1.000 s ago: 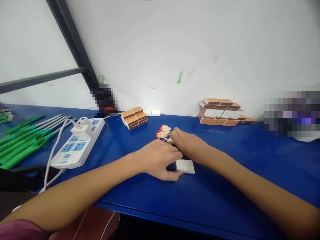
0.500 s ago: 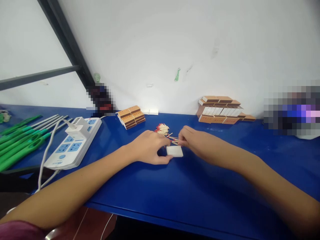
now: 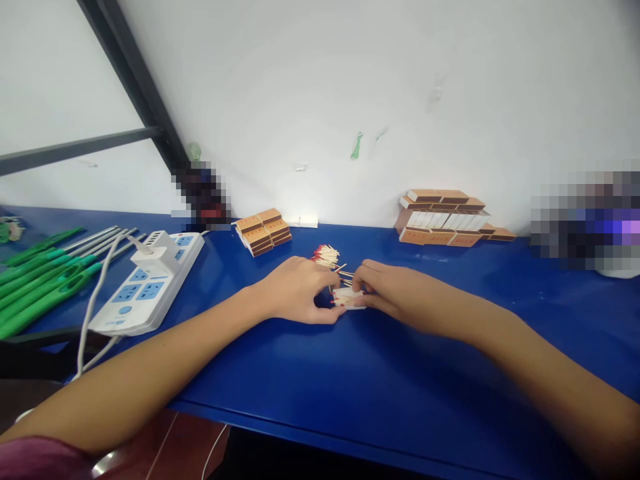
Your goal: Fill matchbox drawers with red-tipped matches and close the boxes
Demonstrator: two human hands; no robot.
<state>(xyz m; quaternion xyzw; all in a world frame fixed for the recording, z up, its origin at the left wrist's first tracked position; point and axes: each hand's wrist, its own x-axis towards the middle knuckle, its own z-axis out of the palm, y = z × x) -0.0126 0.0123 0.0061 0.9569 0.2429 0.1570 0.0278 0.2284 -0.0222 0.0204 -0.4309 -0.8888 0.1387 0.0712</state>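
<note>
Since half a second ago, the right hand has moved from the loose matches onto the white tray, and red-tipped matches now show in it. Those loose matches lie just beyond the hands, between them and the heap of matches. Farther past the left hand sits a block of matchboxes; a larger matchbox stack stands well beyond the right hand. Left of the left hand are a power strip and, farther out, green-handled tools. Small, shallow and rectangular, the tray lies flat on the blue table between the hands, its right end partly covered by the right fingers. Its long axis runs from one hand toward the other; match heads inside point toward the left hand. Left thumb and finger pinch the tray's left end. The right fingers are bent together; whether they grip matches, I cannot tell.
</note>
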